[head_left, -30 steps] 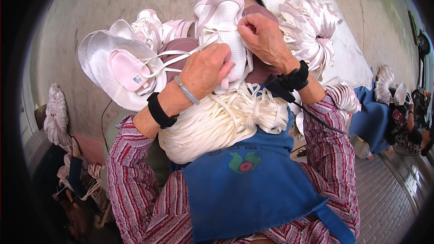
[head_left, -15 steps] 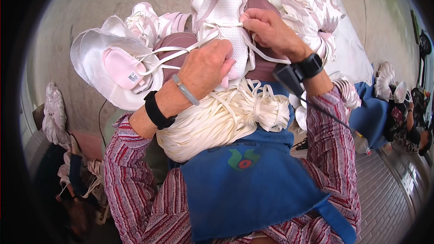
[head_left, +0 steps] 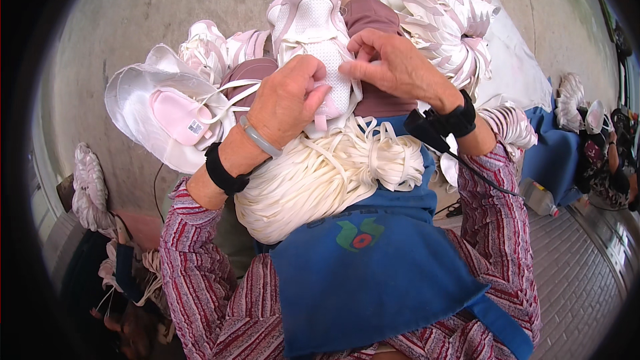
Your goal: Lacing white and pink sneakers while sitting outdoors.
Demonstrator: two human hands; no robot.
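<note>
A white and pale pink shoe upper (head_left: 313,17) lies over my lap, its mesh tongue facing up and a white shoelace threaded across it. My left hand (head_left: 290,97) is closed at the upper's left edge, the thumb and curled fingers gripping it by the tongue. At the right edge, my right hand (head_left: 393,67) has its thumb and fingers bent together over the eyelet side; what they pinch is hidden. Below the upper rests a thick bundle of cream shoelaces (head_left: 300,187) on my blue apron (head_left: 373,280).
On the left sits a stack of white uppers (head_left: 127,103) with a pink insole-like piece (head_left: 177,117) on it. Further uppers (head_left: 203,50) lie behind it. A fanned ring of uppers (head_left: 460,27) rests on white sheeting at the right. A plastic bottle (head_left: 539,197) stands at far right.
My right hand has come down along the upper's right edge, and my left hand has shifted slightly left. The lace stretched by my left hand no longer shows taut. The view has shifted a little.
</note>
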